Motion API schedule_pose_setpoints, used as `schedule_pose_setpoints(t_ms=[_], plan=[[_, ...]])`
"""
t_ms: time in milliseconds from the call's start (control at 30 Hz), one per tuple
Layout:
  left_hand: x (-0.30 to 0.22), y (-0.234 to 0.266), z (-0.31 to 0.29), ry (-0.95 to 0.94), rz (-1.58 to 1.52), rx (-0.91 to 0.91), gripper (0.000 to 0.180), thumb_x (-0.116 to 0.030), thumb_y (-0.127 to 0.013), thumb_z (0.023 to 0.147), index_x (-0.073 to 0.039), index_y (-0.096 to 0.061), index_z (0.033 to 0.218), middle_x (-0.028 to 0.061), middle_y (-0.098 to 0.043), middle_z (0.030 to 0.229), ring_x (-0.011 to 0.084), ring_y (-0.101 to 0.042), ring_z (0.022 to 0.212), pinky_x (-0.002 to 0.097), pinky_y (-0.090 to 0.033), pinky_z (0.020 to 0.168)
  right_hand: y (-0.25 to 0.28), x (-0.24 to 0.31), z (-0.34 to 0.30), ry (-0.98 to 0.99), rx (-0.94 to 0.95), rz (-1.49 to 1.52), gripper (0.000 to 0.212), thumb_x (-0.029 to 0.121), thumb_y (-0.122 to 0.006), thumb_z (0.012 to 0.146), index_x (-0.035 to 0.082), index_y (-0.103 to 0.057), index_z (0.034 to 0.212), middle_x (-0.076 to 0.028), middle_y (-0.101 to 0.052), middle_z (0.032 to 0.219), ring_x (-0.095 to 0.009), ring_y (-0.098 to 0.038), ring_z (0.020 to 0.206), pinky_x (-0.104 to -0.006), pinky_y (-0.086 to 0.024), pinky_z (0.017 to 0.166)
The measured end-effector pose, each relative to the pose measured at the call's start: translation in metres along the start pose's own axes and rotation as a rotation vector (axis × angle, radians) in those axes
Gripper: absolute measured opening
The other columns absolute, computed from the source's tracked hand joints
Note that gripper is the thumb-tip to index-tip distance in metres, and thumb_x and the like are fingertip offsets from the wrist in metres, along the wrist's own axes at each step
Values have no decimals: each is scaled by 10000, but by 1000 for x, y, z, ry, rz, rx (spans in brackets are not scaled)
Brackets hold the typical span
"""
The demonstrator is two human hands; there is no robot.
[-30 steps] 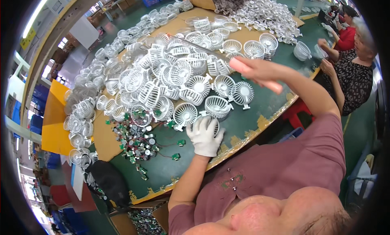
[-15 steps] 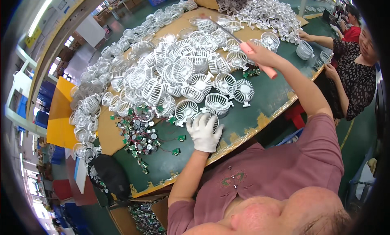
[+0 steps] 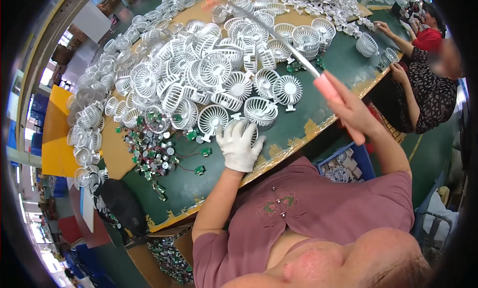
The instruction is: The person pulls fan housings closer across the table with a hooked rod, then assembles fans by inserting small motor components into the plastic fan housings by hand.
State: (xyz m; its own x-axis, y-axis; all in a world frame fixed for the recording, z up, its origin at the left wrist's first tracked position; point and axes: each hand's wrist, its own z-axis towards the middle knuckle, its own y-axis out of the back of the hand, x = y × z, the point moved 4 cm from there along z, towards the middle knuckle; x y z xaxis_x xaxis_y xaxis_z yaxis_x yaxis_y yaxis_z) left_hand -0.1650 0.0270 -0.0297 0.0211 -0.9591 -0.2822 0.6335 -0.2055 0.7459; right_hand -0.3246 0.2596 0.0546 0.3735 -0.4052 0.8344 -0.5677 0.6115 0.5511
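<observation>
Head view: green table (image 3: 323, 106), white fan guards (image 3: 214, 74) heaped; gloved left hand (image 3: 240, 144) fingers spread; right hand (image 3: 351, 109) grips pink-handled tool (image 3: 328, 89).

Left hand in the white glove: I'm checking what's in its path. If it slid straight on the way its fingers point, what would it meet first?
Probably the white fan guard right at the left hand's fingertips; depth is unclear.

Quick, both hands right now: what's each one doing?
Left hand: white-gloved, fingers spread, resting on a white plastic fan cage.
Right hand: bare, closed on a long pink-handled metal tool.
</observation>
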Motion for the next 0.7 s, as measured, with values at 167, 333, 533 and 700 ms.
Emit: schedule_pose_setpoints(t_ms=[167, 333, 533, 700], plan=[[-3, -8, -1, 4, 25, 89, 395, -348, -764, 639, -170, -645, 971, 29, -586, 1056, 243, -511, 1077, 496, -248, 1027, 5, -20, 63, 178, -220, -249, 653, 253, -537, 872, 45, -259, 1426, -304, -608, 932, -468, -574, 878, -422, -457, 771], [-3, -8, -4, 18, 30, 83, 398, -342, -766, 636, -163, -646, 970, 25, -593, 1055, 241, -519, 1073, 481, -274, 1010, -19, -45, 56, 14, -4, -230, 687, 265, -491, 883, 36, -179, 1451, -300, -612, 980, -413, -621, 893, -408, -464, 801], [3, -8, -3, 37, 38, 87, 402, -340, -776, 621, -156, -660, 959, 31, -607, 1036, 249, -530, 1057, 485, -284, 1005, -33, 5, -7, -148, 209, -10, 698, 223, -529, 866, 110, -196, 1469, -249, -639, 974, -356, -645, 842, -372, -482, 791], [0, -8, 0, 16, 23, 85, 399, -338, -776, 624, -155, -660, 958, 33, -607, 1029, 251, -532, 1051, 486, -286, 1008, -13, -19, 28, 107, -147, -224, 659, 216, -527, 874, 112, -226, 1451, -259, -617, 799, -423, -613, 707, -433, -471, 667]])
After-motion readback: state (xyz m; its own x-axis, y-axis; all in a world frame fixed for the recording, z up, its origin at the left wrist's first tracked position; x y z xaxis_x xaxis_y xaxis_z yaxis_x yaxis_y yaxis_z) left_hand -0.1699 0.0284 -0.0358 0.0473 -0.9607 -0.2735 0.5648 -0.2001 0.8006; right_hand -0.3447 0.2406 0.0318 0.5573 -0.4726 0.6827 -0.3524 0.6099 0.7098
